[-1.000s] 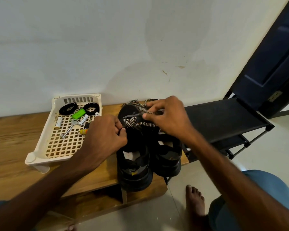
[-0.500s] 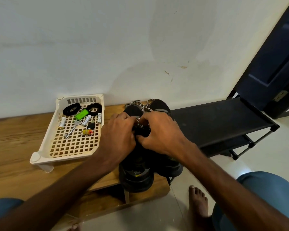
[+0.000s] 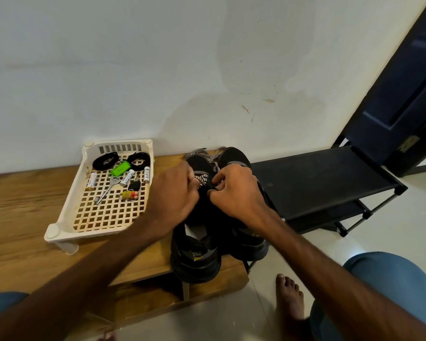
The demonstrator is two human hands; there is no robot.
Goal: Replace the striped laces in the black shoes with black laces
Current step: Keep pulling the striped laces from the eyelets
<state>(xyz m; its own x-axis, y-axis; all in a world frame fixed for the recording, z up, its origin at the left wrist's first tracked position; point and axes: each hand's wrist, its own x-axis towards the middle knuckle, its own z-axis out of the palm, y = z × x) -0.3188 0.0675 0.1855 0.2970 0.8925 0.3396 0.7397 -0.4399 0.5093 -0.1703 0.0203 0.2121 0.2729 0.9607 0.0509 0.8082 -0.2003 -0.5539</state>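
As left hand [image 3: 172, 193] pinches lace [image 3: 203, 178], battery print [image 3: 128, 177] blurs.

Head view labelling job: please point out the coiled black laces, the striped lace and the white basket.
black laces [image 3: 105, 161]: head view, on the left coil.
striped lace [image 3: 203, 178]: head view, on its bright exposed stretch.
white basket [image 3: 68, 193]: head view, on its left rim.

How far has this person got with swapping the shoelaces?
Nothing looks finished: the striped laces are in the black shoes, and both black laces lie coiled in the tray. In hand: left hand and right hand pinch a striped lace on the left shoe. Left: unlacing both shoes, then threading the black ones.
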